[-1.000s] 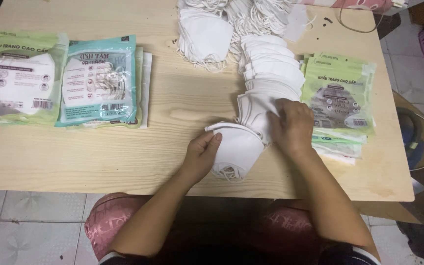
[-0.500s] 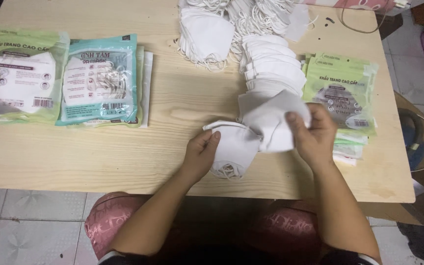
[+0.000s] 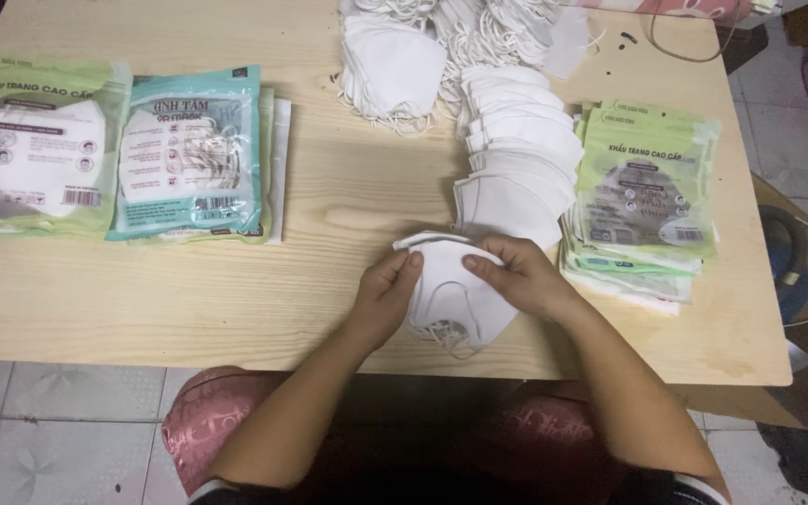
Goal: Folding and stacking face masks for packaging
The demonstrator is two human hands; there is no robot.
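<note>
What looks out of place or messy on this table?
Little stands out. The far pile of loose masks is a jumble with ear loops tangled, unlike the neat overlapping row of masks beside it. Both hands, left and right, hold a small stack of masks at the near edge.

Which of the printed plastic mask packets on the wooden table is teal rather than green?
The teal plastic packet at the table's left, second from the left edge. The green packet beside it and the green packet stack at right are green.

A single head-worn camera looks steeply down from close above a wooden table [image 3: 236,309], facing its far edge, with the person's forearms and lap at the bottom.
</note>
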